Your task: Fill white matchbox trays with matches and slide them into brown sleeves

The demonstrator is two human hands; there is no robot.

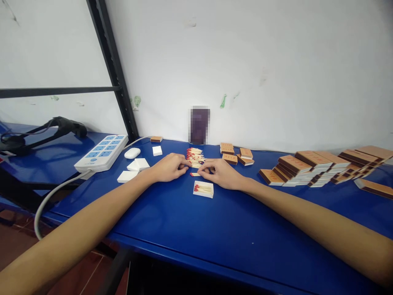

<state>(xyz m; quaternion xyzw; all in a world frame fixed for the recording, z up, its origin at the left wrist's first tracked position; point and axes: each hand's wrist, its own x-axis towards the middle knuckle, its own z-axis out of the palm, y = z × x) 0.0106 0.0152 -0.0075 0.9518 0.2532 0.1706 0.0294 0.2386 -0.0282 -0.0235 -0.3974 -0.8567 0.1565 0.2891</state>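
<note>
A loose pile of red-tipped matches (194, 156) lies on the blue table (190, 229) near the wall. My left hand (168, 167) rests beside the pile, fingers curled and pinching matches at its near edge. My right hand (220, 173) faces it, fingers also curled onto a few matches (194, 174) between the two hands. Just in front of my right hand lies an open white matchbox tray (203, 189) with some matches in it.
Empty white trays (134, 169) and a white power strip (102, 153) lie to the left. Brown matchbox sleeves (236, 155) sit behind my right hand. Rows of filled matchboxes (319, 166) spread along the right. A black shelf post (114, 69) stands at the back left.
</note>
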